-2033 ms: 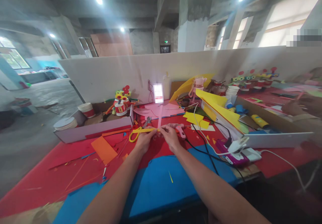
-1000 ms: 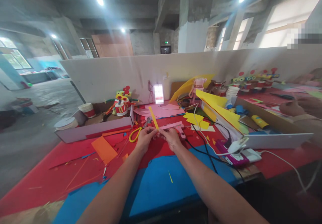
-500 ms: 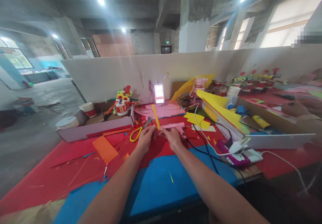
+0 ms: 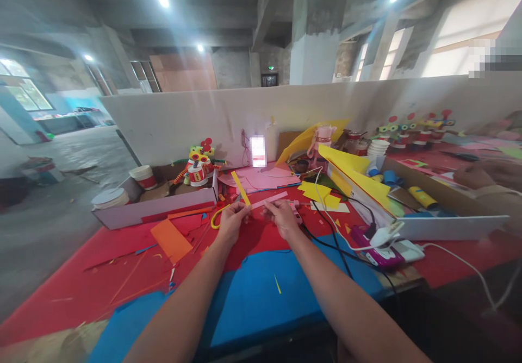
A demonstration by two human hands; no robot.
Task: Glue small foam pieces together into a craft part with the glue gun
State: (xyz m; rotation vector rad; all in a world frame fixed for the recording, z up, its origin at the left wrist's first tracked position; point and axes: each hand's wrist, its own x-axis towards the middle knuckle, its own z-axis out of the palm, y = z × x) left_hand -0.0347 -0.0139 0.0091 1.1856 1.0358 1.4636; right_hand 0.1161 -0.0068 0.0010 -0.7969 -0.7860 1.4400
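My left hand (image 4: 230, 223) pinches a yellow paper strip (image 4: 240, 186) at its lower end. A pink paper strip (image 4: 271, 200) meets it there at an angle and runs off to the right. My right hand (image 4: 282, 217) has its fingers closed on the lower edge of the pink strip. Behind my left hand lie scissors with yellow handles (image 4: 215, 219), mostly covered. A pink glue gun (image 4: 297, 211) lies behind my right hand, partly hidden. Whether the two strips are stuck together cannot be seen.
An orange paper piece (image 4: 172, 242) lies left on the red cover, blue sheets (image 4: 261, 292) in front. Decorated paper-cup figures (image 4: 198, 170) stand by a left box (image 4: 163, 208). A right box (image 4: 452, 228) holds blue and yellow rolls. Cables and a purple power strip (image 4: 385, 254) lie right.
Both strips have shifted: the yellow one has moved left and leans left, while the pink one now slants up to the right. My left hand has moved slightly left.
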